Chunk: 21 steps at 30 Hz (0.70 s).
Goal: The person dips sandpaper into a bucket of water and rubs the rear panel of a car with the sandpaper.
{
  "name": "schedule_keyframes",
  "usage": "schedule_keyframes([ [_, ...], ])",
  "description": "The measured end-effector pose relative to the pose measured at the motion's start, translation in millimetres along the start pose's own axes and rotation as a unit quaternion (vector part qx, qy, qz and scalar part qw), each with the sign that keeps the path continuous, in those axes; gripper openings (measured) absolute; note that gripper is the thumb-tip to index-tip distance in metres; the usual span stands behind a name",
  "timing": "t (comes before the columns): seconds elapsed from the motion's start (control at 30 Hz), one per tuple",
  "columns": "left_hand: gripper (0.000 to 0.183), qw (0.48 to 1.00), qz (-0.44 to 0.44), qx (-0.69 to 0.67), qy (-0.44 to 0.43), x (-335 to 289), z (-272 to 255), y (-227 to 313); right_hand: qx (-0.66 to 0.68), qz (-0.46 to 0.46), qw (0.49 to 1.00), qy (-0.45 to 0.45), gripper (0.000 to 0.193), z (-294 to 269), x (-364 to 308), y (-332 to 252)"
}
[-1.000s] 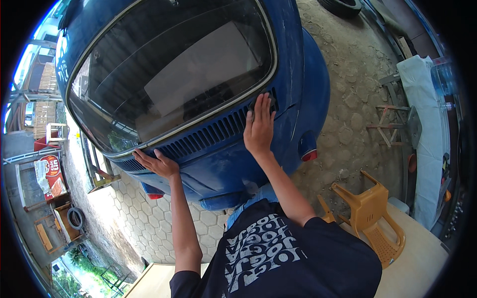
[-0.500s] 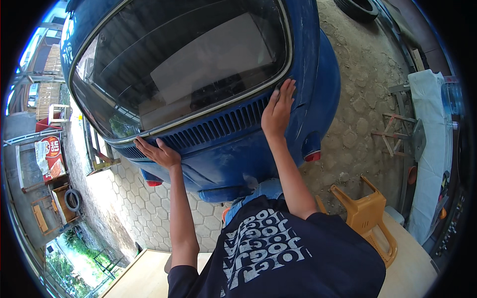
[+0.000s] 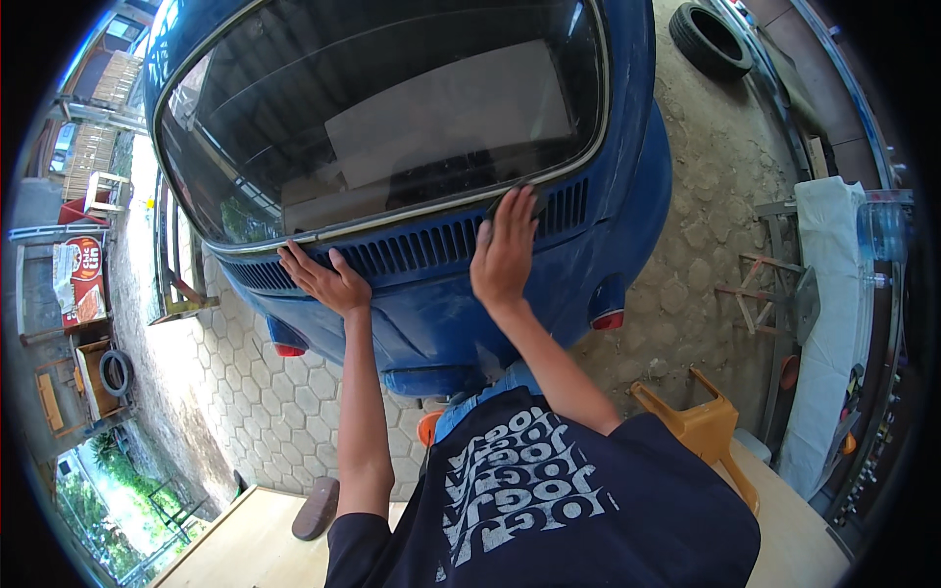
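Mid-frame, L hand [image 3: 335, 284] is resting on blue car [image 3: 431, 323], grip wide; R hand [image 3: 505, 255] is lying flat over vent slats [image 3: 421, 247], prob. rubbing; can't tell if grip's holding anything. Next move's prob. calling for even palm pressure. Rear window [image 3: 412, 98] is sitting beyond, upper ctr.
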<state>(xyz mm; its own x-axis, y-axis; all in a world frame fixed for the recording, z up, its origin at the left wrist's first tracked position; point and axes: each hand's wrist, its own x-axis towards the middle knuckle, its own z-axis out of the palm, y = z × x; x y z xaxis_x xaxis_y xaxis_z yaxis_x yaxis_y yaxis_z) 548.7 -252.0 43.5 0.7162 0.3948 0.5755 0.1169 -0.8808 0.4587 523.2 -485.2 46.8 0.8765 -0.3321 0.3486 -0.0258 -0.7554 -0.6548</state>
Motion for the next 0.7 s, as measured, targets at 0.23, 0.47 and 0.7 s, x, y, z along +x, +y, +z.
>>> schedule_keyframes([
  [0.23, 0.068, 1.0, -0.013, 0.007, 0.003, 2, -5, 5, -0.08, -0.08, 0.992, -0.059, 0.056, -2, 9, -17],
  [0.47, 0.069, 1.0, -0.025, -0.006, -0.004, -2, 4, -2, -0.096, -0.143, 0.981, -0.086, 0.056, 29, -70, 6],
  [0.7, 0.069, 0.999, -0.028, -0.02, -0.015, -3, 2, 6, -0.091, -0.084, 0.992, -0.007, 0.057, 10, 2, -31],
])
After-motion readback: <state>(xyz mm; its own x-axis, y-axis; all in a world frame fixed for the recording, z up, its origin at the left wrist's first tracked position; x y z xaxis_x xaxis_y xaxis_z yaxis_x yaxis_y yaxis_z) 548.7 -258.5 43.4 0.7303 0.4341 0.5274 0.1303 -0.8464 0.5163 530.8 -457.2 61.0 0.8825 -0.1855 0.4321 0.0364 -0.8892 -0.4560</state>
